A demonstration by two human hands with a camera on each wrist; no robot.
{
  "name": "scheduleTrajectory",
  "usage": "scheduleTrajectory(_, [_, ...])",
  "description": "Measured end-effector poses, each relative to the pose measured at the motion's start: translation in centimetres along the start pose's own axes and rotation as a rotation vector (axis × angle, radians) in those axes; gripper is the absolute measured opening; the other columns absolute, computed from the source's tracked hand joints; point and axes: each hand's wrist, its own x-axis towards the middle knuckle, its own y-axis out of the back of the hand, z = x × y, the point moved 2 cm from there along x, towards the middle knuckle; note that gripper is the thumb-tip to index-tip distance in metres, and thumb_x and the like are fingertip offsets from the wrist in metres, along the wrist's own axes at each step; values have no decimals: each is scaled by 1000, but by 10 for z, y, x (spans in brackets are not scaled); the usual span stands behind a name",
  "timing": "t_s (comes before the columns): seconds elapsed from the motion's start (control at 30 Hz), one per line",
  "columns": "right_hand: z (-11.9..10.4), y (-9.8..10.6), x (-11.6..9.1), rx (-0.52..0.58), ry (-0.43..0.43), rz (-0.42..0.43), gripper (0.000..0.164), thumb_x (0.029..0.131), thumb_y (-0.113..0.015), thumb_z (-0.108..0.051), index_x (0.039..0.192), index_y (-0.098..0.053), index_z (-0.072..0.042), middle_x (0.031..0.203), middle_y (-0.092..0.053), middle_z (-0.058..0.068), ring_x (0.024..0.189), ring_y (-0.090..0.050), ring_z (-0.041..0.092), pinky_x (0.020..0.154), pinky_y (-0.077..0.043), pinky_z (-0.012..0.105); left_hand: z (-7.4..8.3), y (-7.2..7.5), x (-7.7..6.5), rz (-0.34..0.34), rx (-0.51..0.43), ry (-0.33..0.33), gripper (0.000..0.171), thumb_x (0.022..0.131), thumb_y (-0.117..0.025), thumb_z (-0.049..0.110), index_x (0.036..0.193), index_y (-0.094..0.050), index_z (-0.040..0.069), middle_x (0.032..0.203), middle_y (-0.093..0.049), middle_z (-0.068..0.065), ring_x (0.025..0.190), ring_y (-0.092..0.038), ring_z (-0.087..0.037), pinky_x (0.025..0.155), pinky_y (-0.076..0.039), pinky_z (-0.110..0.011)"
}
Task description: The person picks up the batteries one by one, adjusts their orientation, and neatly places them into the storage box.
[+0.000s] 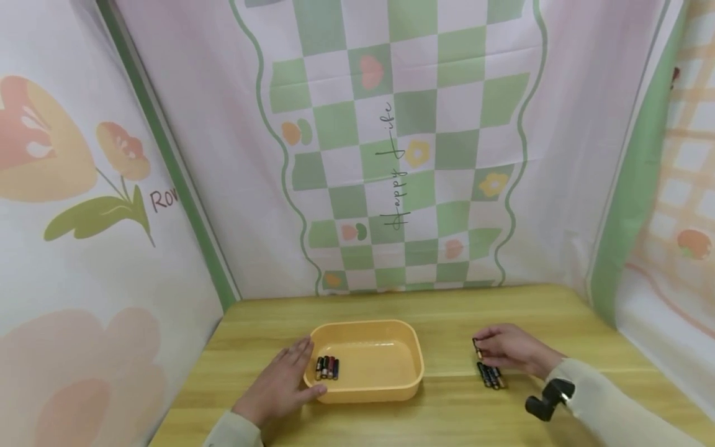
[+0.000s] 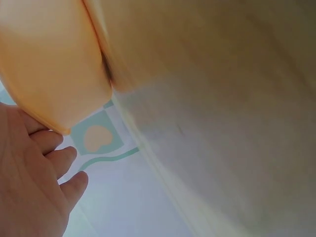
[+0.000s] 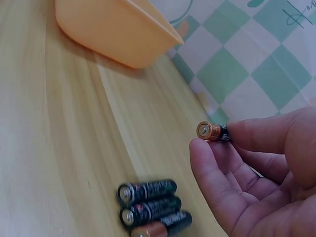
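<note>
My right hand (image 1: 511,349) pinches a battery (image 3: 212,132) between thumb and fingertips, its copper-coloured end facing out; the rest is black and partly covered by the fingers. Just below that hand, a row of black batteries (image 3: 149,191) lies side by side on the table, one with a copper band. My left hand (image 1: 282,382) rests against the left side of a yellow plastic basin (image 1: 385,394), fingers along its rim and thumb at the front corner. Inside the basin, against the left end, several batteries (image 1: 327,367) in black, red and blue lie in a row.
The wood-grain table (image 1: 447,422) reaches back to a hanging cloth (image 1: 363,186) with green checks. Printed cloth also hangs at the left and right sides. A black device (image 1: 550,399) is strapped to the right wrist over a pale sleeve (image 1: 620,397).
</note>
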Motion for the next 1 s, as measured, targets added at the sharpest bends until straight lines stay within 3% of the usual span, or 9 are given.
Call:
scheduleTrajectory(0.43, [-21,-28,13,16,23,-16,26,95,-59,-4,117,-55,10,88,-62,10,79,-64,19,73,-58,34,3,1,0,-5,16,3,93,93,-39,69,153,-21,1,159,-11,-12,145,-16,-28,115,-18,-50])
scheduleTrajectory(0.73, [-29,-45,19,-7,39,-62,30,96,-59,-4,120,-54,12,94,-63,13,84,-65,20,79,-57,38,2,2,1,-8,23,-20,92,94,-40,68,151,-25,-3,157,-20,-19,144,-21,-33,114,-21,-53])
scheduleTrajectory(1.0, [-38,-58,24,-27,46,-73,34,96,-58,-5,124,-51,14,100,-62,16,90,-64,26,82,-56,41,2,3,2,-44,18,-8,93,93,-38,69,152,-22,-1,159,-15,-16,145,-18,-31,115,-17,-51])
